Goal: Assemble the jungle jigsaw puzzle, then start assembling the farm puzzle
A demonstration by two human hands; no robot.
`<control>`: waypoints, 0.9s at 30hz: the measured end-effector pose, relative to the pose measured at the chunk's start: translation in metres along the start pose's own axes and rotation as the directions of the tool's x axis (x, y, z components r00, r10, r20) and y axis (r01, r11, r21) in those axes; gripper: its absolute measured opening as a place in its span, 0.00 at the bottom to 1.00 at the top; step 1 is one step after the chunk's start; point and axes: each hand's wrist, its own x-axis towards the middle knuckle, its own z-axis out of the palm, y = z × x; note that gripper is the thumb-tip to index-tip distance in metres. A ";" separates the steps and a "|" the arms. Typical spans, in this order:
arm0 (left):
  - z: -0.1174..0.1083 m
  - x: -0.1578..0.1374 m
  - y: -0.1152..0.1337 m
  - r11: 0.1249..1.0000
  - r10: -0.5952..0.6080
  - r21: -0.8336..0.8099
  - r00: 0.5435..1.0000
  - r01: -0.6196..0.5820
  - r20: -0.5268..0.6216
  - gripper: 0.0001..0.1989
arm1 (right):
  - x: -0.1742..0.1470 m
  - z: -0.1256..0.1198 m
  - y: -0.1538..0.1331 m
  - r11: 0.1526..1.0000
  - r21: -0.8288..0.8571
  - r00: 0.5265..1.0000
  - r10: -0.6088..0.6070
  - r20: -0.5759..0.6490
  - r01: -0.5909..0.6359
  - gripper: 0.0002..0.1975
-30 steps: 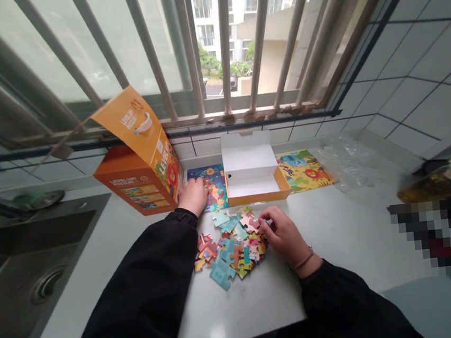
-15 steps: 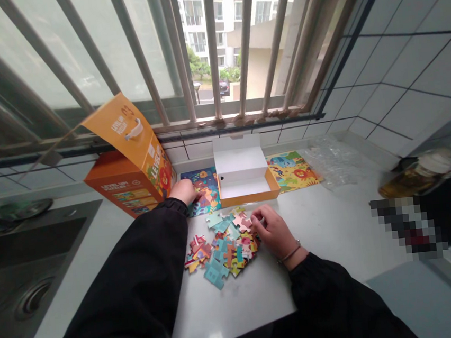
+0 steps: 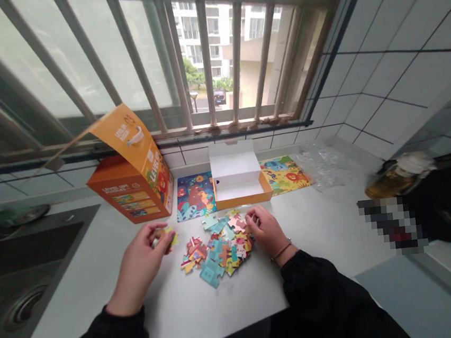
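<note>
"Yellow-green card shows between the thumb and fingers of your left hand (image 3: pixel 146 256): you're gripping a puzzle piece (image 3: pixel 172 237) there, near the nine o'clock side of the heap (image 3: pixel 219 246)."

"And my right hand (image 3: pixel 267 231)?"

"It's at the heap's two o'clock edge, fingers curled in beside a pink piece (image 3: pixel 236 223). I can't tell whether they pinch anything."

"How does the heap lie?"

"On the white desk (image 3: pixel 208 319), twelve o'clock from you, with many pieces overlapping. A small red-and-orange cluster (image 3: pixel 194 254) lies along its nine o'clock side."

"Which step would you say I'm on?"

"Picking through the loose pieces, I'd judge. The next move calls for laying your left piece flat, apart from the heap, and lifting lightly with your right so that overlapping pieces don't drag along."

"What lies farther out?"

"From the heap, a blue picture card (image 3: pixel 196 195) at eleven, an open white-lined box (image 3: pixel 244 199) at one, a yellow picture card (image 3: pixel 290 173) towards two, and an orange carton (image 3: pixel 124 189), flap raised, at ten."
</note>
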 end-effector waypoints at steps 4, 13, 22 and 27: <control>-0.011 -0.048 -0.043 0.992 -0.107 0.070 0.994 0.106 0.013 0.28 | 0.010 -0.008 -0.003 0.998 -0.053 0.995 -0.026 -0.099 0.021 0.10; -0.005 -0.050 -0.048 0.989 -0.022 0.145 1.000 0.019 0.020 0.20 | 0.061 -0.024 0.016 0.842 -0.538 0.985 0.061 0.162 0.037 0.10; -0.003 -0.052 -0.058 0.993 -0.018 0.111 0.998 0.024 -0.059 0.19 | 0.042 -0.119 0.088 0.833 -0.552 0.999 -0.018 0.051 0.044 0.09; -0.003 -0.051 -0.063 0.995 -0.009 0.098 0.995 0.018 -0.095 0.22 | 0.034 -0.156 0.135 0.817 -0.572 0.995 0.026 -0.095 -0.076 0.14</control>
